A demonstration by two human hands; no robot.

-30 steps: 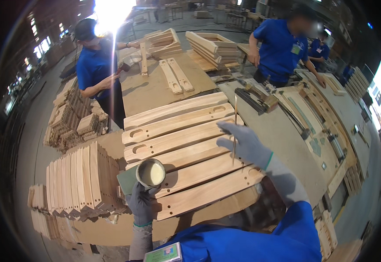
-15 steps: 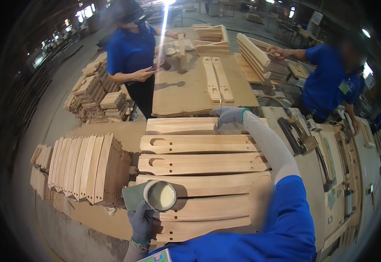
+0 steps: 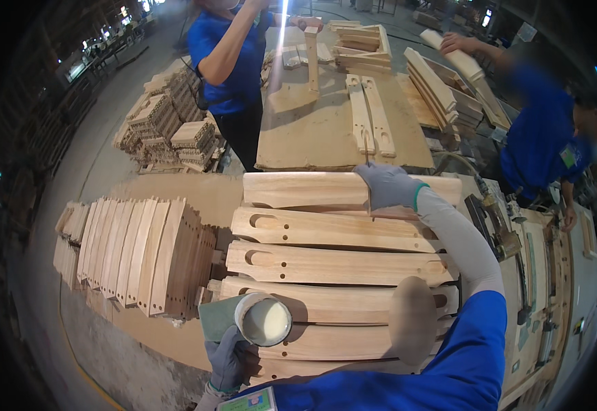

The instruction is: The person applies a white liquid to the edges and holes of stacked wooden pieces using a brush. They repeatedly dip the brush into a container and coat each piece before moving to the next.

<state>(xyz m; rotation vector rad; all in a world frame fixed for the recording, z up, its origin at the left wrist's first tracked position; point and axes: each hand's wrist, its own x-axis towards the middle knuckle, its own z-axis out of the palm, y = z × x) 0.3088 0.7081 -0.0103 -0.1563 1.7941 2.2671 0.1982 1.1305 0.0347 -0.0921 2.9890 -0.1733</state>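
Observation:
My left hand (image 3: pixel 228 359), in a grey glove, is closed around a cup (image 3: pixel 267 320) of cream-coloured paste. Against the cup's side sits a flat grey-green sheet (image 3: pixel 219 319), pinned by the same hand. At the far end of a row of wooden boards, my gloved right hand (image 3: pixel 389 185) is closed over the farthest board (image 3: pixel 298 190). A thin stick (image 3: pixel 366 147) pokes up from its fingers; its lower end is hidden. Nearer boards (image 3: pixel 339 266) lie flat side by side, with round holes and rounded slots near their ends.
A row of upright boards (image 3: pixel 141 253) stands left. Across from me, a table (image 3: pixel 305 140) bears two slotted boards (image 3: pixel 370 116). A co-worker in blue (image 3: pixel 226 65) stands behind it at left; another (image 3: pixel 538 147) handles a board at right. Metal clamps (image 3: pixel 490 226) lie right.
The view has shifted slightly. My right hand has turned and come down onto the farthest board. The right co-worker has lifted a board; the left one has raised an arm.

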